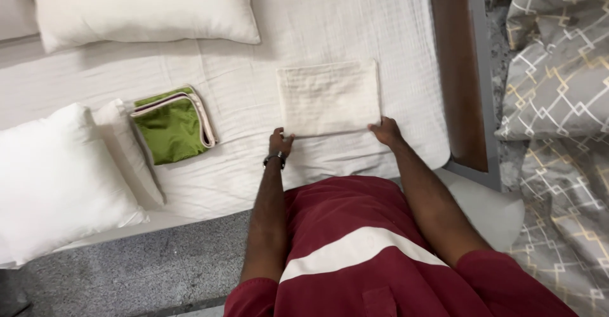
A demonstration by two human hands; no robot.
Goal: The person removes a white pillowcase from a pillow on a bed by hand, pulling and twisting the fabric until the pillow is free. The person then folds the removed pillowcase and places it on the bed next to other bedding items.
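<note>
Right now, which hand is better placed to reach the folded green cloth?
Probably the left hand. It rests on the near left corner of the folded white towel, closer to the green cloth; the right hand holds the far corner.

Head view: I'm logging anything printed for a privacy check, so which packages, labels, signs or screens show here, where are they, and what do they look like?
No package, label, sign or screen shows.
Nearest to one: a black wristband on the left wrist; whether it has a screen cannot be told.
Both hands, left hand and right hand, rest on the near edge of a plain folded white cloth.
</note>
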